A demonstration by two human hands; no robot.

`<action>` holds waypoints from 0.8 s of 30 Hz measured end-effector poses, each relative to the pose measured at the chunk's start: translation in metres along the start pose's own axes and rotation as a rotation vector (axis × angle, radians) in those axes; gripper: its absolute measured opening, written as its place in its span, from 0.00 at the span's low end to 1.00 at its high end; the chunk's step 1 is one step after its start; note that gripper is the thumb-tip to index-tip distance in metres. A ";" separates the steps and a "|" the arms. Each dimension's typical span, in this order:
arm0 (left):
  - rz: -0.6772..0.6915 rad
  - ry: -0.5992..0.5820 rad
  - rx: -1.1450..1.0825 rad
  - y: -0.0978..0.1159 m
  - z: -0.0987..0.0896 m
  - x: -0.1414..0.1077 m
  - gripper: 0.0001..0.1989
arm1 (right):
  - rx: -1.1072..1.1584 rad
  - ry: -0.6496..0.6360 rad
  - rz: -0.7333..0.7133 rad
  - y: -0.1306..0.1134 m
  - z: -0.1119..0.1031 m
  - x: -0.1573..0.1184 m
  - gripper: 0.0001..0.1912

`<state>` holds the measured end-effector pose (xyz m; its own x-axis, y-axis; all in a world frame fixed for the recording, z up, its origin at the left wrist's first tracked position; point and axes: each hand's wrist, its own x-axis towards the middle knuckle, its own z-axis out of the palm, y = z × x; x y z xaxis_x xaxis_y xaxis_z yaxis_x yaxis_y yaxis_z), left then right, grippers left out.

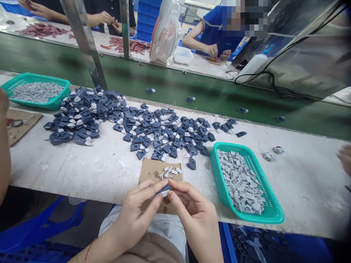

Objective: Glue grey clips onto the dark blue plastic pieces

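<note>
Between my two hands is a dark blue plastic part [163,189] with a white piece at its lower edge. My left hand [139,204] pinches the part between thumb and fingers. From the other side, my right hand [193,206] has its thumb and fingertips closed on the white piece [166,193]. Just beyond my fingers lies a brown cardboard sheet [148,168] bearing several small white pieces [171,171] and dark wet-looking stains. Past it spreads a heap of dark blue parts [161,131], many with white ends.
To my right stands a green basket [246,217] of small light-grey pieces; another green basket [52,106] is at far left. A green conveyor belt [170,86] carries a few parts. People work across it and beside me. Under the table's right side sits a blue bin [229,243].
</note>
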<state>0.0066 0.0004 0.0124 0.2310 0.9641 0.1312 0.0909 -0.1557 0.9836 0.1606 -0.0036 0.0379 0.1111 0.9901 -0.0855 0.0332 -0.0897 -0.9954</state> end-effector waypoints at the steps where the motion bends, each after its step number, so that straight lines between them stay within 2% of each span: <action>1: -0.002 -0.006 -0.008 0.001 0.000 0.001 0.18 | 0.009 -0.005 -0.006 -0.002 -0.001 0.001 0.09; 12: 0.058 -0.025 -0.048 -0.007 0.007 0.008 0.20 | 0.024 -0.025 -0.074 -0.005 -0.005 0.007 0.03; 17: 0.034 -0.085 -0.077 -0.009 0.005 0.017 0.20 | 0.075 -0.050 -0.048 -0.003 -0.006 0.014 0.07; 21: -0.014 -0.059 -0.099 -0.010 0.005 0.024 0.18 | -0.052 0.020 -0.170 -0.004 -0.004 0.020 0.06; 24: -0.092 -0.031 -0.073 -0.009 0.003 0.039 0.16 | -0.074 0.056 -0.234 -0.001 -0.003 0.031 0.07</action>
<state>0.0179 0.0385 0.0081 0.2545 0.9663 0.0373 0.0423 -0.0497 0.9979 0.1669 0.0269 0.0360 0.1469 0.9775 0.1514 0.1372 0.1314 -0.9818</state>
